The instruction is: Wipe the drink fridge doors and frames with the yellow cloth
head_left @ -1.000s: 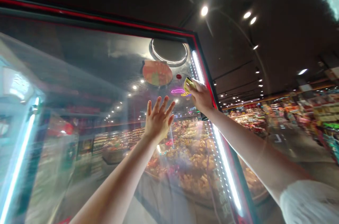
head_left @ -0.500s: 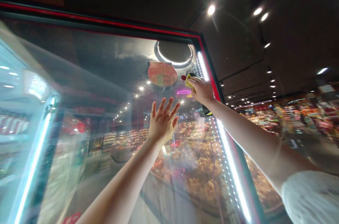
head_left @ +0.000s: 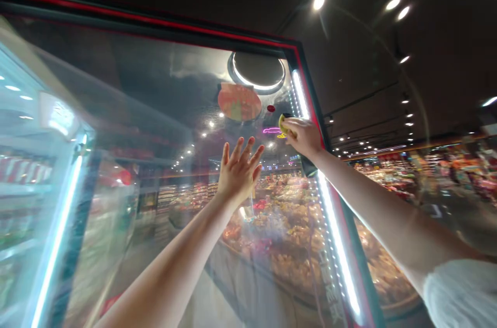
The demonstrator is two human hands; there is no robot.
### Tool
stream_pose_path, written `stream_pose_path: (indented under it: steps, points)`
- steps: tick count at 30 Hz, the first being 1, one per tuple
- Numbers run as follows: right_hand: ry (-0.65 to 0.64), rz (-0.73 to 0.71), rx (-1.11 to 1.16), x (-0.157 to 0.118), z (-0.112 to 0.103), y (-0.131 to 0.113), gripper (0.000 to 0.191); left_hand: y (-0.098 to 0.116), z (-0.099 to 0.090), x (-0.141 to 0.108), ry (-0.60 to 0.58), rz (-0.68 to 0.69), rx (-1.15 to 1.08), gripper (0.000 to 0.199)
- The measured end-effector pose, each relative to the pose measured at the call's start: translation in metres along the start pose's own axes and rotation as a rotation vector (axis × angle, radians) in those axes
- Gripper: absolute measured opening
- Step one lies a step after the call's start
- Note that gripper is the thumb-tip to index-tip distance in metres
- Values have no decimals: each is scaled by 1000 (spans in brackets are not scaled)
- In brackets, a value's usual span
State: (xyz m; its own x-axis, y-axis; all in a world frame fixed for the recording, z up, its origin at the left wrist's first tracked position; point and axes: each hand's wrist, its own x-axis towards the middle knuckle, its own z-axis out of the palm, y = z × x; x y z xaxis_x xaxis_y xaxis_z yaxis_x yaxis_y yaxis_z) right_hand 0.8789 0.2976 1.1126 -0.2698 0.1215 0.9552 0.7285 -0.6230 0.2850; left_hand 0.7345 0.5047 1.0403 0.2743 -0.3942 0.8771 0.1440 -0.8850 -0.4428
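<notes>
A large glass pane (head_left: 155,110) in a dark frame with a red line (head_left: 174,26) fills the left and middle. My left hand (head_left: 238,170) lies against the glass with its fingers spread, holding nothing. Up and to the right, my right hand (head_left: 305,136) pinches a yellow sponge (head_left: 283,123) with a dark side against the pane, near the right frame edge. A dark handle-like part (head_left: 308,166) shows just below my right wrist. Left of the sponge is a small red dot (head_left: 271,108), and farther left a reddish oval patch (head_left: 239,102).
Bright light strips (head_left: 337,240) run along the pane's right side, with another strip (head_left: 58,235) at the left. A lit ring (head_left: 258,72) shows near the top. Blurred store shelves (head_left: 446,167) and ceiling lamps (head_left: 319,2) are at the right.
My right hand and the sponge have moved slightly right and down on the glass, away from the red dot. My left hand stays nearly in place. The view has shifted slightly.
</notes>
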Motion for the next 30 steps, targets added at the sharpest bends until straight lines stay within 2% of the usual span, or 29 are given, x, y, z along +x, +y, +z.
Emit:
stream_pose_path:
  steps: [3, 5, 7, 9, 11, 13, 15, 17, 18, 20, 22, 25, 27, 30]
  points:
    - [111, 241, -31, 32, 15, -10, 40, 1, 1, 1, -17, -2, 30, 51]
    - [91, 191, -39, 42, 24, -26, 44, 2, 0, 3, -24, 1, 45, 50]
    - [12, 19, -10, 32, 24, -36, 49, 1, 0, 4, -35, 7, 53, 50]
    - [-80, -149, 42, 8, 18, -31, 53, -2, -2, 4, -56, 28, 56, 51]
    - [-123, -211, 77, -14, 12, -16, 51, -8, -6, 2, -87, 61, 57, 53]
    - [-53, -104, 82, -19, 13, 0, 46, -18, -11, -3, -105, 73, 66, 55]
    - [58, 75, 74, -6, 23, 5, 45, -30, -17, -9, -96, 36, 89, 59]
    - [131, 206, 64, 15, 35, -6, 46, -41, -22, -17, -67, -43, 110, 64]
    - [138, 219, 66, 24, 40, -15, 47, -46, -25, -21, -54, -86, 115, 66]
    - [109, 154, 91, 30, 44, -35, 45, -52, -28, -28, -38, -151, 118, 67]
    - [39, -2, 140, 20, 41, -46, 43, -57, -31, -35, -36, -172, 119, 68]
    - [-33, -180, 189, -10, 30, -40, 43, -63, -36, -43, -44, -185, 129, 73]
    - [5, -142, 191, -18, 30, -29, 44, -69, -39, -47, -60, -217, 142, 76]
    - [123, 40, 190, 1, 43, -30, 45, -76, -40, -54, -101, -276, 145, 76]
